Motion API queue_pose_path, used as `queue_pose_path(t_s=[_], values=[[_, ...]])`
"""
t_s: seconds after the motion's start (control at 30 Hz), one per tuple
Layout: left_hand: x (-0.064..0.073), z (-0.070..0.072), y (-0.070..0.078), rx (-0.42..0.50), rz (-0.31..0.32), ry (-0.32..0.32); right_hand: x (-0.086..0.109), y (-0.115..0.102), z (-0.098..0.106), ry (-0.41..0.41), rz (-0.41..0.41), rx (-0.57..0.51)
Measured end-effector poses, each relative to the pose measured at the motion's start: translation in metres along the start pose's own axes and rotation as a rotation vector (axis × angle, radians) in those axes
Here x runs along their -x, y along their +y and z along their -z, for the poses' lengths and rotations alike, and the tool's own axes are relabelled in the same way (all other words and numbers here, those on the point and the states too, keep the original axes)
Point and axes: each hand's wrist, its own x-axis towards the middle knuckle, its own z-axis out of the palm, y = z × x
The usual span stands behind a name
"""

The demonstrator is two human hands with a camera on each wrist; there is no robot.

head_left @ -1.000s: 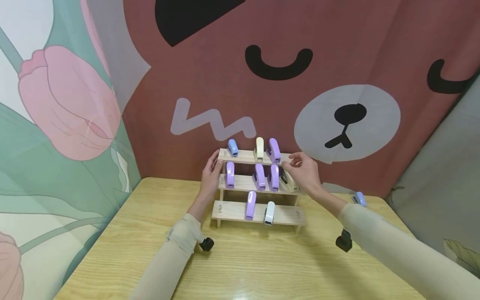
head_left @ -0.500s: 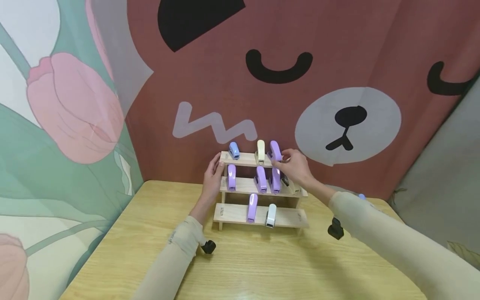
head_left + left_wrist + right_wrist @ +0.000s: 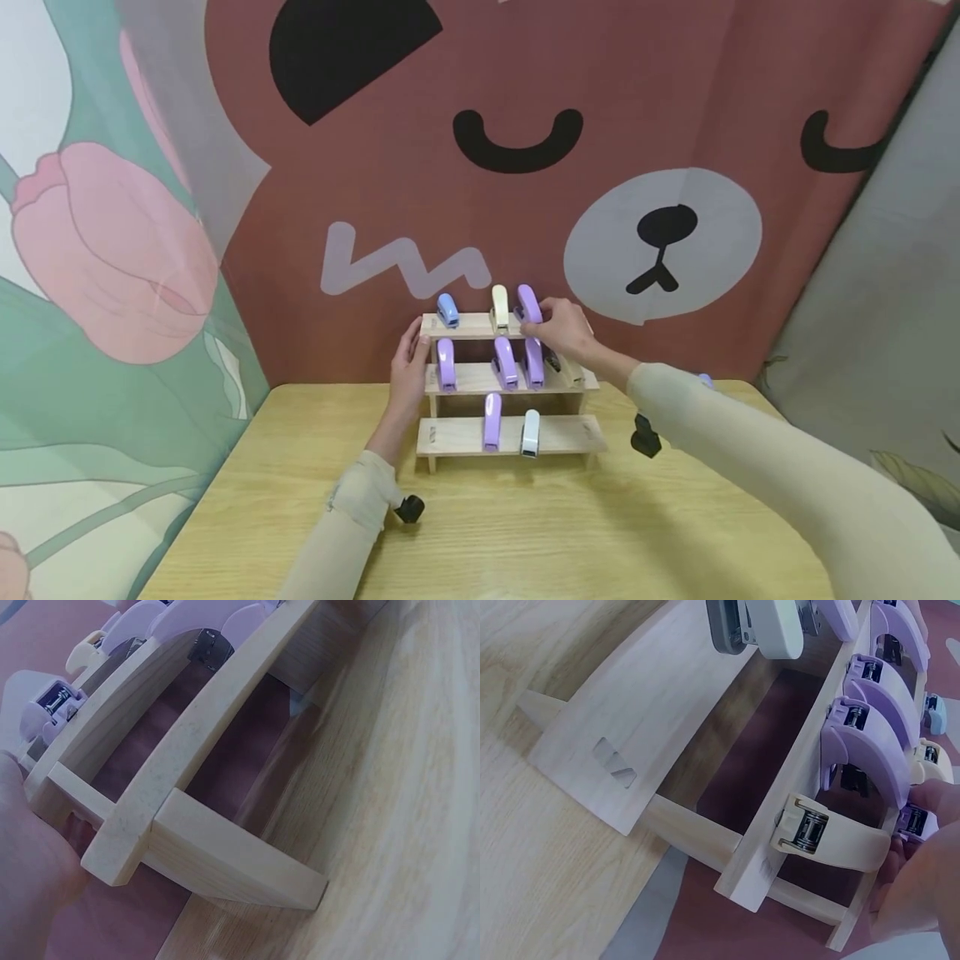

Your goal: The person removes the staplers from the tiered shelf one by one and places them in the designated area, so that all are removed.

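Note:
A three-tier wooden rack (image 3: 558, 433) stands on the table, bearing several small staplers. My left hand (image 3: 407, 375) grips the left end of its top tier. At the right of that tier, my right hand (image 3: 564, 327) pinches a purple stapler (image 3: 528, 303); in the right wrist view, fingertips partly cover this purple stapler (image 3: 915, 821). Beside it are a cream stapler (image 3: 500, 307) and a blue stapler (image 3: 447, 310). Purple staplers (image 3: 446, 364) and a cream stapler (image 3: 840, 838) occupy the middle tier. On the lowest tier are a purple stapler (image 3: 492, 422) and a white stapler (image 3: 530, 432).
A wooden table (image 3: 495, 533) extends in front of the rack. Another blue stapler (image 3: 706, 380) lies at the table's back right, mostly hidden by the right sleeve. A printed curtain (image 3: 390, 183) hangs close behind the rack.
My right hand has moved left from the top tier's right end and taken hold of the purple stapler there. My left hand has stayed on the rack. The head view has shifted slightly.

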Motion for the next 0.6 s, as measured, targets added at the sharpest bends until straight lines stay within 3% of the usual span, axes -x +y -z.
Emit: queue_pose_path(t_s=[0.33, 0.6], values=[[0.004, 0.001, 0.005, -0.012, 0.03, -0.003, -0.002, 0.005, -0.009, 0.047, -0.002, -0.028], [0.002, 0.001, 0.001, 0.015, 0.007, -0.005, -0.001, 0.004, -0.008, 0.082, 0.009, -0.016]])
